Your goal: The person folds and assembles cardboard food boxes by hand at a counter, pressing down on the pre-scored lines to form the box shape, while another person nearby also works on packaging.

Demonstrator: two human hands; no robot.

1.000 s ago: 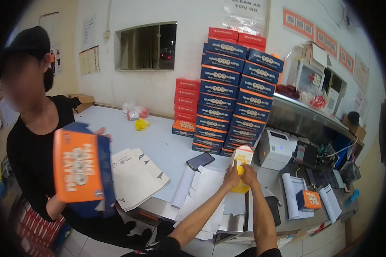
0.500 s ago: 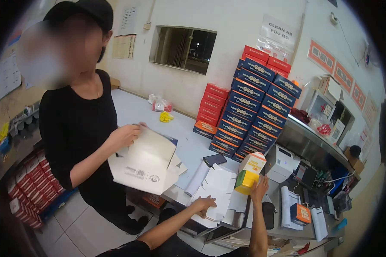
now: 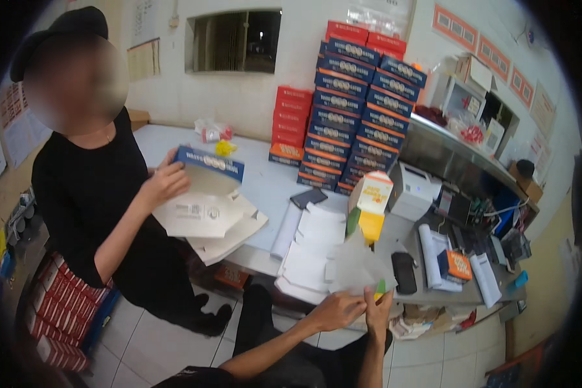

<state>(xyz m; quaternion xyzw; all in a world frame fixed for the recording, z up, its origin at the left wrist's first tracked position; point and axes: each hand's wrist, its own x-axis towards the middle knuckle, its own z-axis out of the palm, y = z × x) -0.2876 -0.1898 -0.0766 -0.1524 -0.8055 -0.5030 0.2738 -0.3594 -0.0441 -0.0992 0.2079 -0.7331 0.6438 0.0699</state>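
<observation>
The right hand (image 3: 377,309) grips a pale carton blank (image 3: 363,266) with green and yellow edging at its lower right corner, while the left hand (image 3: 337,310) meets the lower edge with fingers drawn in; whether it grips cannot be told. From the hands, the blank extends toward 12 o'clock, above the near edge of the counter (image 3: 251,258). A yellow-and-white carton (image 3: 370,194) stands beyond at 12 o'clock, white sheets (image 3: 312,255) lie at 11 o'clock, and a black case (image 3: 404,273) lies at 1 o'clock.

Flat sheets (image 3: 317,249) lie on the table (image 3: 271,174), left of the printer (image 3: 415,192) — phone (image 3: 309,198) and stacked boxes (image 3: 362,116) behind them.
</observation>
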